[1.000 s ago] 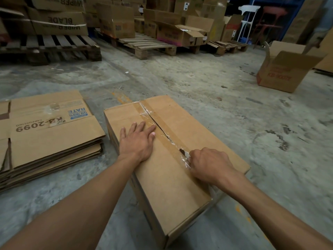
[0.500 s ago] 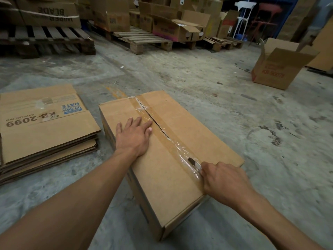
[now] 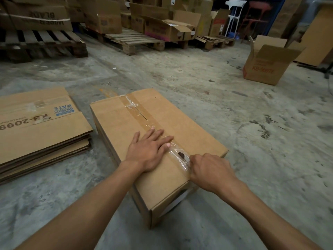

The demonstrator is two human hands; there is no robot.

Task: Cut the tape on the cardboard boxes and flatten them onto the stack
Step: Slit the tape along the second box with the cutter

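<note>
Cardboard box (image 3: 158, 147) on floor beside flattened stack (image 3: 41, 127); left hand (image 3: 149, 150) spread flat, pressing; right hand (image 3: 210, 170) fisted on probably a cutter (image 3: 181, 155) in tape (image 3: 142, 116). Keep blade shallow, clear of left fingers.

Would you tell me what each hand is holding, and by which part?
The right hand is closed on a cutter by its hidden handle. The left hand lies flat on the box, holding nothing.

bare forearms (image 3: 86, 213), no sleeves; ringless fingers (image 3: 158, 134)
</note>
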